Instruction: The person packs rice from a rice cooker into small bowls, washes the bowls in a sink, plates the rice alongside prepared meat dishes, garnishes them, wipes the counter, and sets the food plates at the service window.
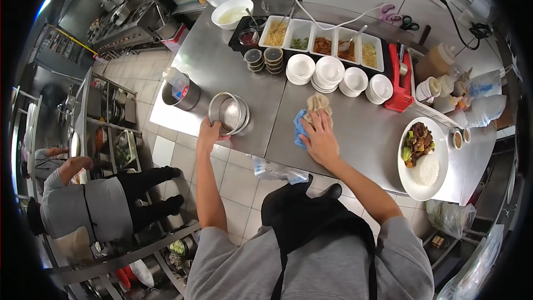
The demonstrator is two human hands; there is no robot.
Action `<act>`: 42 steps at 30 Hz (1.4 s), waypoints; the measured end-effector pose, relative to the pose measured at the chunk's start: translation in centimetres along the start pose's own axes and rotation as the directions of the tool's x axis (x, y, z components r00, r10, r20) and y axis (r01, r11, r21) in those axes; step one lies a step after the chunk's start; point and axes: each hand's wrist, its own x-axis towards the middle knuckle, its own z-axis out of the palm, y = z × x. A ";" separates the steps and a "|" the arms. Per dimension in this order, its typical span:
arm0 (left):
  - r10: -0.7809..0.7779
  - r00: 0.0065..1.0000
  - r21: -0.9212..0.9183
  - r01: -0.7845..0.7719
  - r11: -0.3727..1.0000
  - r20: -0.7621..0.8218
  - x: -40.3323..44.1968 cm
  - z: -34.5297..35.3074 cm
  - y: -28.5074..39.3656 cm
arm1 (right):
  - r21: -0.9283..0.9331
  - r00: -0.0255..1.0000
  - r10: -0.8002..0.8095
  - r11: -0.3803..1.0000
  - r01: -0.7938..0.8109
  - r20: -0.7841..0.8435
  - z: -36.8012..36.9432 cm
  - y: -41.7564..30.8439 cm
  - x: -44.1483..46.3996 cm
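Observation:
My left hand (208, 134) grips the near rim of a round stainless steel container (229, 112), which looks stacked with another and sits at the counter's front edge. My right hand (320, 138) presses on a bunched beige cloth (318, 101) and a blue cloth (300, 128) on the steel counter. The fingers curve over the cloths and partly hide them. Left of the container stands a metal pot (186, 99) with a plastic bottle (179, 84) in it.
Stacks of small white bowls (327, 70) stand beyond my right hand, before white topping trays (300, 32). An oval plate (413, 186) with meat, greens and rice lies on the right. White bowls (232, 12) sit at the far left corner. Another person (102, 208) works at the left.

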 end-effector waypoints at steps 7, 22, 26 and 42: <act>0.129 0.992 0.335 -0.125 0.934 0.008 -2.6 -3.3 9.8 | 0.055 0.880 -0.437 0.890 0.453 -0.186 10.1 -4.7 10.5; 0.208 0.807 0.669 -0.578 0.466 0.553 -8.4 13.2 19.0 | 0.109 0.816 -0.577 0.810 0.576 -0.023 5.6 -2.6 -7.7; 0.122 0.649 0.442 -0.631 0.638 0.751 -10.2 20.2 19.5 | 0.101 0.902 -0.389 0.906 0.412 -0.189 -4.9 5.4 -19.2; -0.018 0.396 0.364 -0.826 0.429 0.918 -34.7 56.7 18.3 | -0.025 0.705 0.458 0.829 -0.558 -0.541 -31.9 37.0 -47.2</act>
